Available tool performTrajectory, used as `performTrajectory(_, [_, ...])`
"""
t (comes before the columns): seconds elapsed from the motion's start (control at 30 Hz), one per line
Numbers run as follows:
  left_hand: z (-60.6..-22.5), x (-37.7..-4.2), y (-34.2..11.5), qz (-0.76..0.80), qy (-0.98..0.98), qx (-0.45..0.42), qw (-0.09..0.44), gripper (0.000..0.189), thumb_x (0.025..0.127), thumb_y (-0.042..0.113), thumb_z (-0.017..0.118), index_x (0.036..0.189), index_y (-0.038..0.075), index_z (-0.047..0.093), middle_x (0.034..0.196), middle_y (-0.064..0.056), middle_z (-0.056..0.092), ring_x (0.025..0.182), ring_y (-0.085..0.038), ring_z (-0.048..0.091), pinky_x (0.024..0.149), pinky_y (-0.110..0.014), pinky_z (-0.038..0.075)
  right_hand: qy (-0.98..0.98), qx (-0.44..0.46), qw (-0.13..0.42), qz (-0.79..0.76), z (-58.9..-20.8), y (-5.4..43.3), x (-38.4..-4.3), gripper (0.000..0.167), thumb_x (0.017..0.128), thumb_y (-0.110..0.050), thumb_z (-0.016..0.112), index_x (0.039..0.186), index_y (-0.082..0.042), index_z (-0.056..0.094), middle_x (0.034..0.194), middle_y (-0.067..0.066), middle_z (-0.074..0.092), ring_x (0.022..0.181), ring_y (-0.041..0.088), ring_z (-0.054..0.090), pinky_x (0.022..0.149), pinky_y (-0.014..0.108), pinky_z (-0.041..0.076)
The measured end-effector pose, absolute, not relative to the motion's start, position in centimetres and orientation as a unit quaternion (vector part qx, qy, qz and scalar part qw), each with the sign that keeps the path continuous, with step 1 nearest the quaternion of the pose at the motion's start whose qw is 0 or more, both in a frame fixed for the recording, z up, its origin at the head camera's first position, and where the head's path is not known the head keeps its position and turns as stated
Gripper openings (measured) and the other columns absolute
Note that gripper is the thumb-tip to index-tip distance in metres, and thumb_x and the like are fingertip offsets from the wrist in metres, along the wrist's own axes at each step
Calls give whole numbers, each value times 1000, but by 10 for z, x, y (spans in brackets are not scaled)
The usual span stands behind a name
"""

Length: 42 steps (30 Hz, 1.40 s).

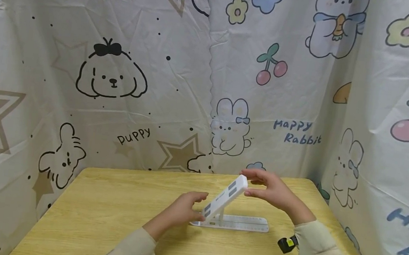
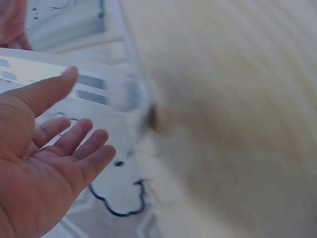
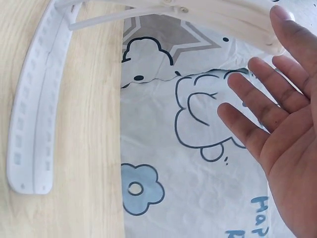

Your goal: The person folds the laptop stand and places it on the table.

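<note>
A white folding stand with grey pads stands on the table, its long panel (image 1: 225, 198) tilted up to the right above a flat base (image 1: 246, 223) with rows of small marks. A thin strut (image 3: 99, 19) props the panel from below. My left hand (image 1: 182, 208) is beside the panel's lower end, thumb stretched out and fingers loosely extended in the left wrist view. Around the panel's raised end is my right hand (image 1: 272, 190), its fingers fairly straight in the right wrist view. Whether either hand touches the panel, I cannot tell.
The stand is on a light wooden table (image 1: 114, 205). A printed cloth (image 1: 179, 79) with cartoon animals hangs behind the table and along its sides. A small black device (image 1: 287, 244) is at the right wrist.
</note>
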<state>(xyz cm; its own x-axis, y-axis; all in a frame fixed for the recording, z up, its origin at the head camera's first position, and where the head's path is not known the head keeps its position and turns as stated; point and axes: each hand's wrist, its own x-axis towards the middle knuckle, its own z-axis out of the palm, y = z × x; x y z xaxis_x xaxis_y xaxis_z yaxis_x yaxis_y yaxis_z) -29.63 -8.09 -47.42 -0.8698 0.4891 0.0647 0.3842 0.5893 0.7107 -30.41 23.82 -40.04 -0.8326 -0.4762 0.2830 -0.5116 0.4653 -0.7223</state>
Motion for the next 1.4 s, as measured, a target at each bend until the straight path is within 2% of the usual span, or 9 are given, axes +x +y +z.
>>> performTrajectory(0.2, [-446,-296,-62,392,883,255,30,72,89,32,83,151,15,51,148,-4,58,134,-28,55,111,-48,47,-858,283,34,428,-416,249,-307,60,87,-34,83,141,-18,60,139,2,64,128,29,60,109,57,48])
performTrajectory(0.3, [-430,-294,-50,402,878,258,15,71,89,35,82,151,18,52,148,-2,57,134,-26,55,112,-47,47,-863,273,35,423,-426,257,-307,60,87,-36,83,141,-20,61,140,1,64,129,29,59,109,57,47])
performTrajectory(0.5, [-403,-289,-28,413,868,275,-2,70,89,36,81,151,20,51,148,1,57,134,-24,55,112,-45,47,-878,247,24,410,-450,274,-304,60,89,-37,81,141,-16,60,144,6,61,132,34,56,110,60,45])
performTrajectory(0.77, [-392,-289,-4,409,864,289,-42,64,90,35,81,147,18,56,144,0,60,131,-20,57,110,-41,49,-878,238,-27,415,-485,298,-305,52,91,-28,79,139,-17,63,149,8,57,143,43,43,114,70,32])
performTrajectory(0.9, [-392,-289,6,431,859,271,-55,61,89,33,82,144,18,59,139,-2,63,127,-23,60,106,-41,53,-875,228,-63,423,-501,305,-306,56,89,-29,80,139,-13,63,153,8,53,146,46,37,115,73,25])
performTrajectory(1.13, [-395,-289,15,438,859,262,-50,61,86,26,85,141,11,62,133,-4,66,122,-21,63,103,-38,55,-866,210,-122,438,-517,312,-303,68,86,-31,82,145,-7,57,160,11,44,151,46,25,121,69,14])
performTrajectory(1.4, [-402,-289,18,461,852,245,-35,61,87,20,84,142,8,60,138,-9,65,125,-24,64,101,-32,55,-875,225,-128,409,-520,313,-298,58,86,-25,81,139,-7,63,159,14,44,152,50,18,119,72,8])
